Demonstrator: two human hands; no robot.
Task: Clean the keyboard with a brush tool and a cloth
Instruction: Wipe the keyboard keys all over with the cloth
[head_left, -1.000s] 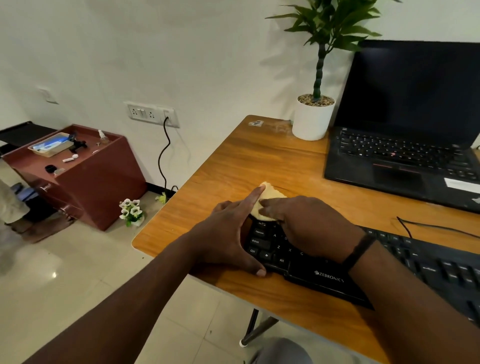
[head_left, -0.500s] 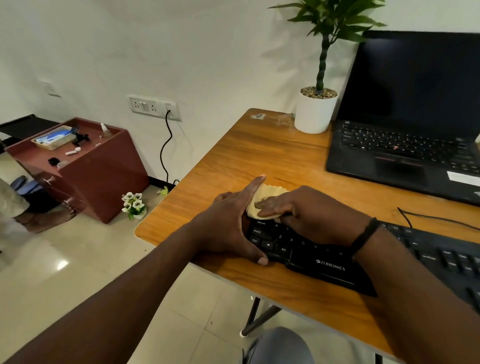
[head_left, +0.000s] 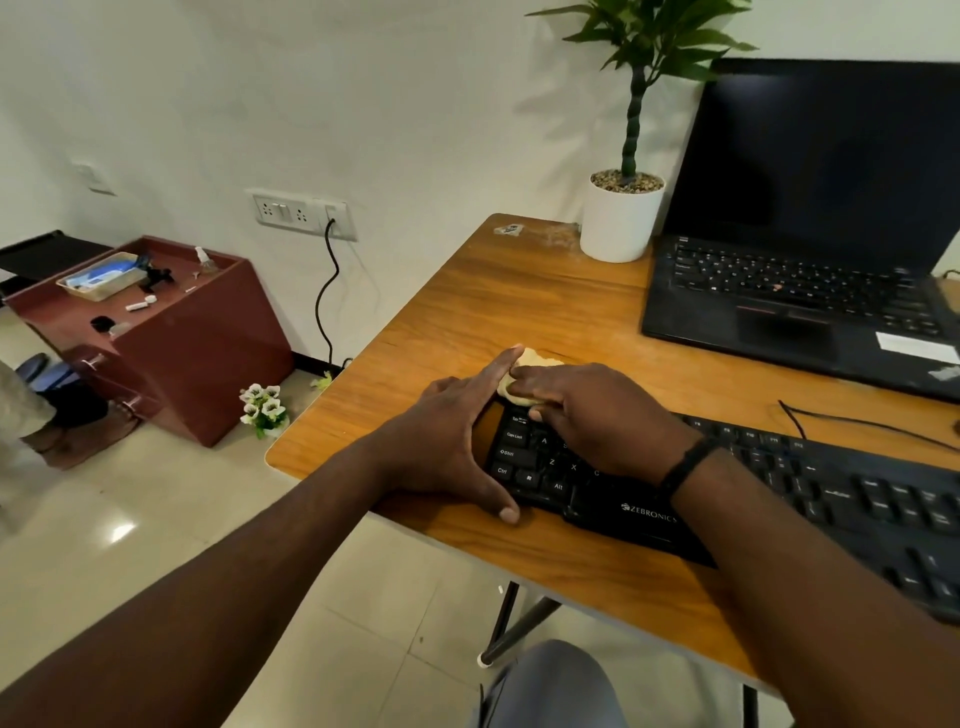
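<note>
A black keyboard (head_left: 857, 499) lies along the near edge of the wooden desk (head_left: 493, 312). My left hand (head_left: 447, 441) rests against its left end with fingers straight, the index finger along the side and the thumb at the front edge. My right hand (head_left: 597, 415) lies over the upper left keys, its fingers curled over a bunched yellow cloth (head_left: 535, 358) at the keyboard's far left corner. Only the cloth's far edge shows past the fingertips. No brush is in view.
An open black laptop (head_left: 789, 312) stands at the back right, with a white plant pot (head_left: 621, 223) beside it. A thin black cable (head_left: 857, 423) crosses the desk behind the keyboard. A maroon cabinet (head_left: 171, 332) stands on the floor to the left.
My right hand has shifted the cloth slightly over the keyboard's far left corner. My left hand has stayed against the keyboard's left end.
</note>
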